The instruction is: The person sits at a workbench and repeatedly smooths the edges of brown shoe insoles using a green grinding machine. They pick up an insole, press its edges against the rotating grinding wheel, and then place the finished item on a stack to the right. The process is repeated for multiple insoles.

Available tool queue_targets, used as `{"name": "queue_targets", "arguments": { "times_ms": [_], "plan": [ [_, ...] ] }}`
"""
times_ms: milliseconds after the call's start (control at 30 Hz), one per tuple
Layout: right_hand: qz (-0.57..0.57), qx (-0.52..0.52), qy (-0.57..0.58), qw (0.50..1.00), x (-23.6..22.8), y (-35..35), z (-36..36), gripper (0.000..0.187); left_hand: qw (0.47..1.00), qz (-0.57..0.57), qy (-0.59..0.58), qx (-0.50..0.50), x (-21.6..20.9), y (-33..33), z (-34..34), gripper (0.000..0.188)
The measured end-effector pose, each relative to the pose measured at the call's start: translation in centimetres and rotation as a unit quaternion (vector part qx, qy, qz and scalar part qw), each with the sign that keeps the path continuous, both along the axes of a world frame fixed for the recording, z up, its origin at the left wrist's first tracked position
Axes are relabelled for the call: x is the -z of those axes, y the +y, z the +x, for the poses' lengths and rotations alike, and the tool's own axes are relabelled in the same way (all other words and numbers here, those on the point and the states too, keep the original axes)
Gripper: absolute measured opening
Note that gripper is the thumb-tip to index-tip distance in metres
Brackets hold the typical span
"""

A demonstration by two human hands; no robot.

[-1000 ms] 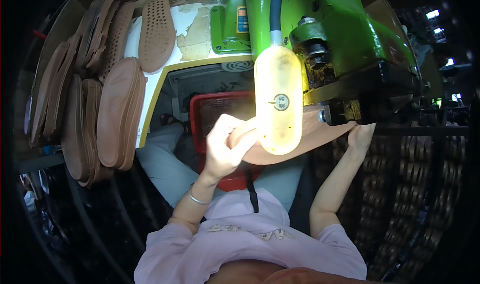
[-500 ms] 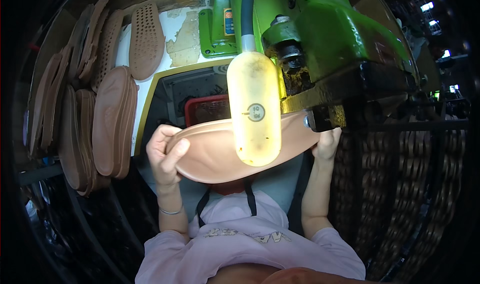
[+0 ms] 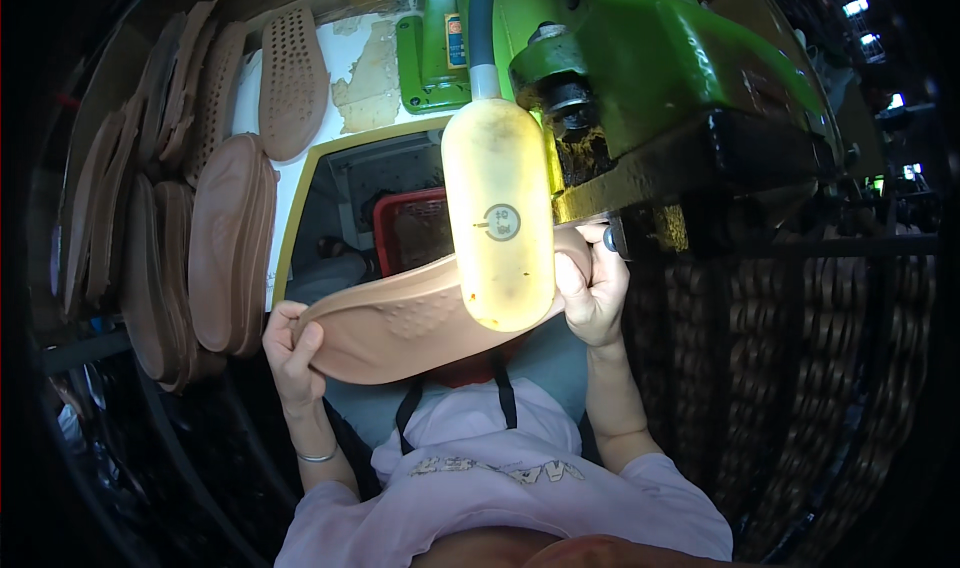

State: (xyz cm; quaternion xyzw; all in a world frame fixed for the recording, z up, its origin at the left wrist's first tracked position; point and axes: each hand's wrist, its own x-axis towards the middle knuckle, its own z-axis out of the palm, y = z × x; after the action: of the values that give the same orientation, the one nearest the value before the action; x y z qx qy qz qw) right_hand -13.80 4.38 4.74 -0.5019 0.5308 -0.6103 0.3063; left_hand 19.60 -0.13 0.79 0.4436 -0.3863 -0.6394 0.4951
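A tan shoe sole point(image 3: 385, 338) with a raised rim and a patch of small bumps spans the space between my hands, tilted with its left end lower. My left hand point(image 3: 294, 356) grips that end, thumb on the near face. At the other end my right hand point(image 3: 597, 293) is closed on the sole, right beside the black head of the green machine point(image 3: 670, 78). A lit yellow lamp point(image 3: 498, 188) hangs in front and hides part of the sole's middle.
Stacked tan soles point(image 3: 228, 248) stand at the left, with a perforated one point(image 3: 293, 83) on the white tabletop. Through the yellow-edged opening shows a red basket point(image 3: 385, 230). Dark racks with rows of brown pieces point(image 3: 770, 368) fill the right side.
The sole has shifted left and away from the machine head, its left end dropping lower. Both hands moved left with it, and the right hand now shows more fully.
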Motion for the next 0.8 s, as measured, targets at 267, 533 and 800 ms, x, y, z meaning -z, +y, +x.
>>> {"name": "queue_targets", "arguments": {
  "times_ms": [267,533,800],
  "plan": [
    [-0.052,0.145,0.047,0.987,0.4,0.5,-2.6,0.032,0.783,-0.385,-0.486,0.042,-5.6,-2.3,-10.2,0.038],
    [-0.036,0.165,0.011,0.986,1.5,0.9,-5.6,0.03,0.791,-0.475,-0.374,0.096,-7.6,-6.3,-14.6,0.031],
    [-0.013,0.125,0.061,0.99,1.6,1.3,-2.8,0.031,0.801,-0.396,-0.409,0.189,-6.6,-8.1,-11.2,0.034]
  ]
}}
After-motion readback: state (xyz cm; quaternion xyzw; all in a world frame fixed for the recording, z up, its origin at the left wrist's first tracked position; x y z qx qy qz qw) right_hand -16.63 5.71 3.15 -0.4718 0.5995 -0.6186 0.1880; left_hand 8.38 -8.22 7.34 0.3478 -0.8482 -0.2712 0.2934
